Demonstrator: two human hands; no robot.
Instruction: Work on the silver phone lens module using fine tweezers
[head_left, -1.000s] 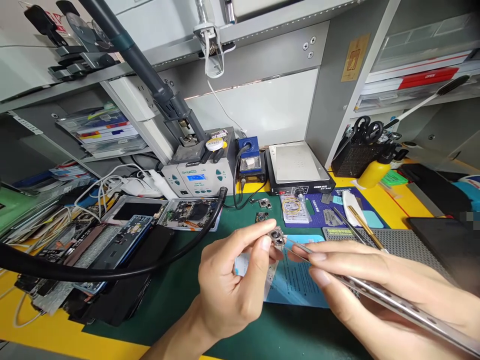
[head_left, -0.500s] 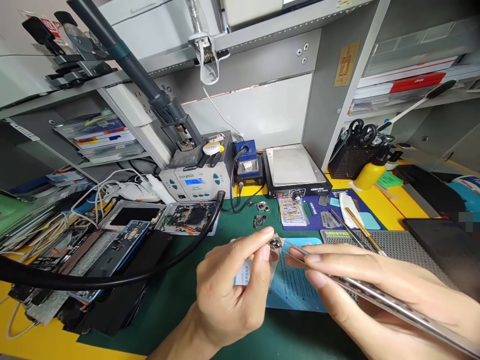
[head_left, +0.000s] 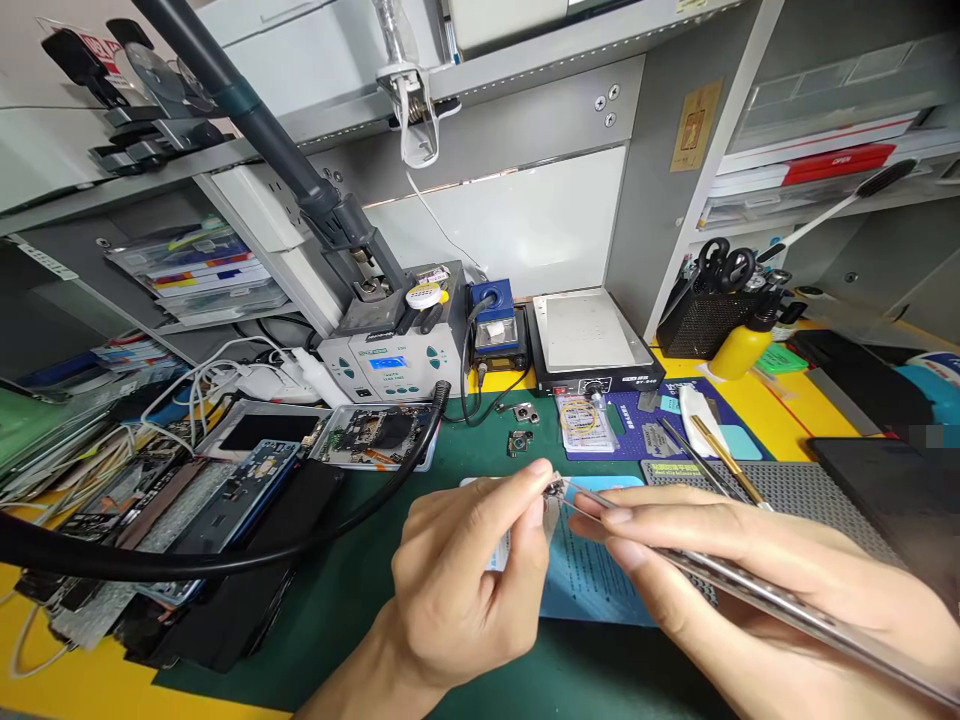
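Note:
My left hand (head_left: 457, 580) pinches a small metal camera module (head_left: 554, 489) between thumb and forefinger, above a blue sheet (head_left: 585, 570) on the green mat (head_left: 360, 590). My right hand (head_left: 750, 590) is closed round long steel tweezers (head_left: 757, 600), whose tips touch the module from the right. Two more small camera parts (head_left: 520, 426) lie on the mat just behind.
A black hose (head_left: 225, 560) crosses the mat at left, over opened phones (head_left: 247, 470). Behind stand a hot-air station (head_left: 394, 355), a blue holder (head_left: 493, 325), a heating plate (head_left: 589, 340), a yellow bottle (head_left: 739, 350) and a tool cup (head_left: 701, 310). Loose tweezers (head_left: 720, 455) lie at right.
The module has turned in my left fingers so less of its face shows, and both hands have sunk slightly. The tweezers stay on it.

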